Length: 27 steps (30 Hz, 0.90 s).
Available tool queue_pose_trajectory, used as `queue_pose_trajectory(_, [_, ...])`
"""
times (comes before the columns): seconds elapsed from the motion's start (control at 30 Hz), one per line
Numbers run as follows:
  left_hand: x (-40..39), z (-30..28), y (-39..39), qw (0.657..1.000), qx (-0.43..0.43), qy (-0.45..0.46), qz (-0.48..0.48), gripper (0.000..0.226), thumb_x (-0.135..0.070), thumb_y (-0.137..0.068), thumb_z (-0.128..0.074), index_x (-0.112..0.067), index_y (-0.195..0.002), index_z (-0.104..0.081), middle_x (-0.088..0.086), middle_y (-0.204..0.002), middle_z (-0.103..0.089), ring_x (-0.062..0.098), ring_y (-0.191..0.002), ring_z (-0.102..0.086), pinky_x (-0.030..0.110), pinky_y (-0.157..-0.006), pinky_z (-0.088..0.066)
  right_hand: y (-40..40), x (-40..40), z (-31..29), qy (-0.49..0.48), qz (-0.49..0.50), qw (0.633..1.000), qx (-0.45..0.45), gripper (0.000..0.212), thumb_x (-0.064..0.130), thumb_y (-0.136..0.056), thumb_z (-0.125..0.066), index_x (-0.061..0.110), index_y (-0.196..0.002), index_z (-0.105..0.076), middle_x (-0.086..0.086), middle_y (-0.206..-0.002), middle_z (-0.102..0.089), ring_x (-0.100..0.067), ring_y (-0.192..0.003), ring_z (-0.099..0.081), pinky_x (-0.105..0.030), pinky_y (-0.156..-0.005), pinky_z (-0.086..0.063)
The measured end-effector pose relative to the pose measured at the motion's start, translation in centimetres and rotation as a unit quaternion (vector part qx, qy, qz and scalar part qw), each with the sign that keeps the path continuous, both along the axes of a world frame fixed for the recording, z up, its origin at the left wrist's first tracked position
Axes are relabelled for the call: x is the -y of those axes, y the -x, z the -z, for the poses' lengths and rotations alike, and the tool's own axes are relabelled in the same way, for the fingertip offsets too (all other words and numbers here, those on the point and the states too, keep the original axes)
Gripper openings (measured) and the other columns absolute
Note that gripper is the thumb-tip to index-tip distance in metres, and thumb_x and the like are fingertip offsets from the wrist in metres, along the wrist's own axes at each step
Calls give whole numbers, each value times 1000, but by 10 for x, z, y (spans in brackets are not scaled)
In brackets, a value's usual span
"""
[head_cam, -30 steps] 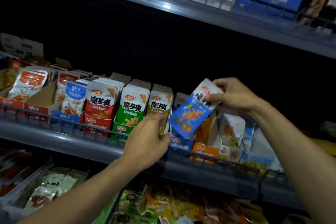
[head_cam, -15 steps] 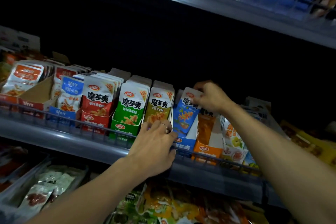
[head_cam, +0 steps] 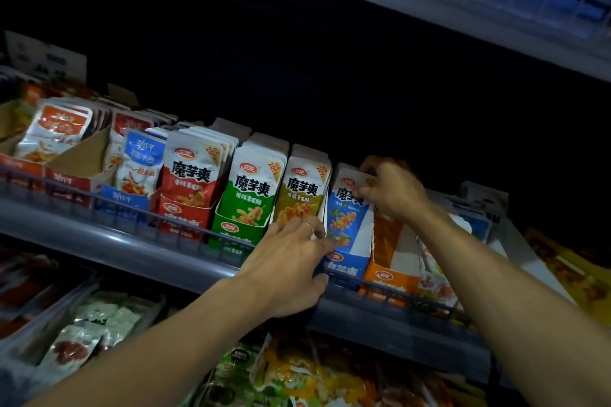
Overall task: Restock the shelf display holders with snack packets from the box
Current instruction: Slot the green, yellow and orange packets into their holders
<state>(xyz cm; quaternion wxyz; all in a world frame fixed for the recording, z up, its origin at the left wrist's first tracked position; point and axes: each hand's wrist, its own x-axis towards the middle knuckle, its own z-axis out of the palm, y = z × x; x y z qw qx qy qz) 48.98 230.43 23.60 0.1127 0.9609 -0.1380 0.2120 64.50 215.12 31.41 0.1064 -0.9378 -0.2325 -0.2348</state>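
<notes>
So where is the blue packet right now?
In the head view, right of centre: the blue packet stands in the blue holder, between the olive packets and the orange holder, pinched by the right hand.

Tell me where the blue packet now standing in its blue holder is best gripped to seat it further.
Probably at its top edge, from above. The blue packet stands upright in the blue holder, whose walls cover its lower part; only the top is free, where the right hand pinches it. The left hand rests at the holder's front.
</notes>
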Motion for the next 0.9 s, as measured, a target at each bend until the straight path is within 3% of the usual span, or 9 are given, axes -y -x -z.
queue_pose_trajectory(0.13, [-2, -5, 2, 1000, 6, 14, -4, 50, -41, -94, -53, -30, -142, -45, -6, -140, -39, 17, -132, -33, 37, -109, -27, 11, 0, -7, -13, -8, 999, 49, 38, 33, -91, -68, 17, -123, -57, -1, -107, -61, -10, -86, -54, -25, -71, -42])
queue_pose_trajectory(0.27, [-8, -15, 12, 1000, 19, 14, -17, 40, -39, -93, -54, -28, -131, -56, -5, -133, -51, 17, -127, -41, 40, -107, -30, 34, -9, -17, -27, -77, 993, 84, 36, 33, -90, -67, 13, -120, -63, -4, -114, -65, -18, -103, -61, -32, -83, -51])
queue_pose_trajectory(0.4, [-21, -28, 32, 999, 31, 17, -22, 30, -38, -92, -58, -26, -119, -65, -7, -124, -62, 15, -115, -54, 40, -101, -41, 66, -34, -25, -20, -163, 982, 90, 30, 35, -89, -66, 16, -112, -65, 4, -100, -59, -12, -94, -56, -36, -83, -52])
queue_pose_trajectory(0.53, [-45, -35, 62, 999, 10, 22, -45, 32, -40, -91, -60, -26, -119, -65, -9, -122, -64, 12, -106, -61, 33, -89, -52, 97, -69, -30, -25, -235, 969, 77, 25, 36, -88, -67, 16, -103, -65, 5, -92, -56, -12, -85, -55, -34, -76, -50])
queue_pose_trajectory(0.77, [-108, -29, 119, 989, -34, 14, -145, 20, -45, -87, -59, -31, -102, -63, -9, -102, -68, 15, -98, -63, 32, -78, -51, 134, -148, -24, -25, -342, 939, 12, 18, 34, -83, -69, 21, -94, -65, 7, -86, -61, -11, -78, -57, -36, -74, -52])
queue_pose_trajectory(0.9, [-147, -15, 161, 978, -45, 1, -205, 19, -44, -87, -59, -28, -98, -60, -13, -90, -61, 14, -92, -61, 28, -70, -45, 159, -205, -6, -13, -410, 912, -7, 18, 32, -83, -70, 17, -92, -66, 5, -83, -62, -12, -76, -59, -35, -72, -51])
